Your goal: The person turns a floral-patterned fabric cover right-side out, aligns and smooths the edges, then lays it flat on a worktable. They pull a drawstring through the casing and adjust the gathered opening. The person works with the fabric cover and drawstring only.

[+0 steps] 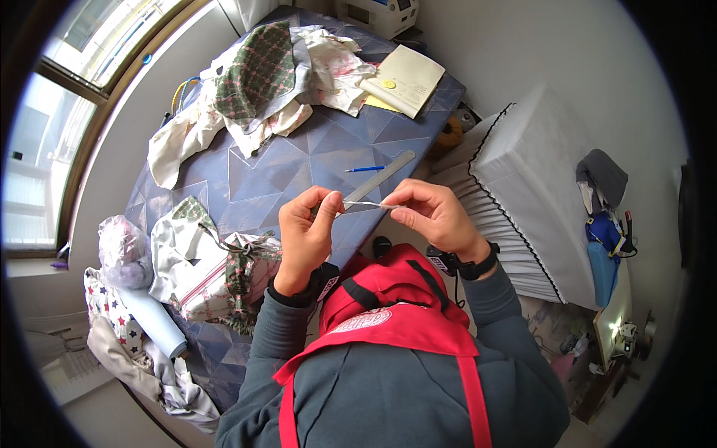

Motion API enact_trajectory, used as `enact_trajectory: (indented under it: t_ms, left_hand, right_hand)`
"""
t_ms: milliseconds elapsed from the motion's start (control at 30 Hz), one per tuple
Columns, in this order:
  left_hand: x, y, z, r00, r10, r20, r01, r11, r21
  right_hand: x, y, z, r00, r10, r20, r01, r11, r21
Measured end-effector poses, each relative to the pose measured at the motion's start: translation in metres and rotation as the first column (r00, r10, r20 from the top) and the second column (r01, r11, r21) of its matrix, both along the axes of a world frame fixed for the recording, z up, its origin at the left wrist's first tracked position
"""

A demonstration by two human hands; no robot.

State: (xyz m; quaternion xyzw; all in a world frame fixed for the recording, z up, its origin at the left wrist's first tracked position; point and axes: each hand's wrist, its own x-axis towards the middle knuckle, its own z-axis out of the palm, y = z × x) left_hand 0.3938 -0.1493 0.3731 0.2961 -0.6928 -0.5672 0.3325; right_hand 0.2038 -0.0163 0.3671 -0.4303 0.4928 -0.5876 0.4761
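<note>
My left hand (308,233) pinches one end of a thin, twisted white strip (366,203), with thumb and forefinger closed. The strip's other end is gripped between the thumb and fingers of my right hand (435,214). It spans the short gap between both hands, above the front edge of the table; whether it is cord or narrow cloth I cannot tell. Just beyond it a grey metal ruler (388,174) lies slanting on the blue patterned tablecloth (276,168). A blue pen (364,169) rests beside the ruler.
Crumpled fabric with a green checked piece (258,75) lies at the back, beside an open notebook (411,75). Printed cloth (224,276), a plastic bag (123,250) and a pale blue roll (157,321) are at left. A white-covered block (530,187) stands at right.
</note>
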Motion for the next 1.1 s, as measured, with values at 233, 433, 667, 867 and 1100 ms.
enact_trajectory:
  t_ms: [233, 433, 667, 867, 1100]
  left_hand:
    - [0.0, 0.012, -0.004, 0.99, 0.142, 0.018, -0.139, 0.983, -0.12]
    - [0.001, 0.02, 0.0, 0.974, 0.214, 0.077, -0.186, 0.944, -0.271]
    - [0.003, 0.024, 0.019, 0.957, 0.288, -0.037, -0.281, 0.884, -0.374]
    - [0.016, 0.006, 0.031, 0.966, 0.256, -0.028, -0.257, 0.966, -0.043]
    - [0.008, 0.006, 0.019, 0.994, 0.108, -0.012, -0.106, 0.987, 0.124]
  right_hand:
    - [0.026, -0.021, -0.016, 0.92, -0.135, 0.369, 0.145, 0.989, 0.001]
    - [0.029, -0.027, -0.006, 0.98, -0.199, 0.032, 0.197, 0.979, 0.044]
    - [0.019, -0.02, 0.003, 0.861, -0.22, -0.458, 0.239, 0.971, -0.016]
    - [0.014, -0.017, 0.007, 0.968, -0.2, -0.15, 0.201, 0.98, -0.008]
    - [0.027, -0.029, 0.008, 0.985, -0.158, 0.077, 0.169, 0.969, -0.181]
